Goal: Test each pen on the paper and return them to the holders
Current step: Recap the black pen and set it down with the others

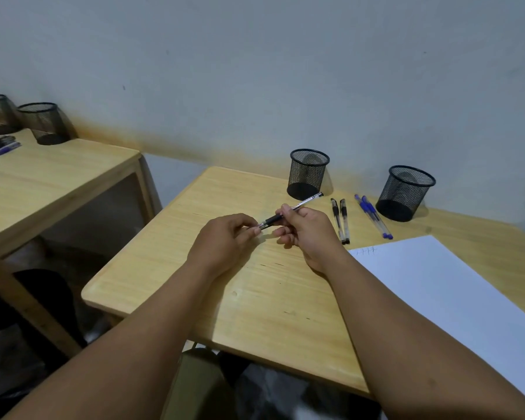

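Both hands hold one pen (pixel 288 214); four pens lie by two holders.

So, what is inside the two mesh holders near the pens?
Both holders look empty; only dark bases show through the mesh. The pens lie outside, and both hands hold one pen.

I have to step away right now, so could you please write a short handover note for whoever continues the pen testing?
Right hand holds the black pen by its barrel; left hand pinches its cap end.
Two black pens and the blue pens lie on the desk between the two mesh holders, which both look empty.
Paper has a few marks at its top corner.
Left: test the remaining pens and put them all in the holders.
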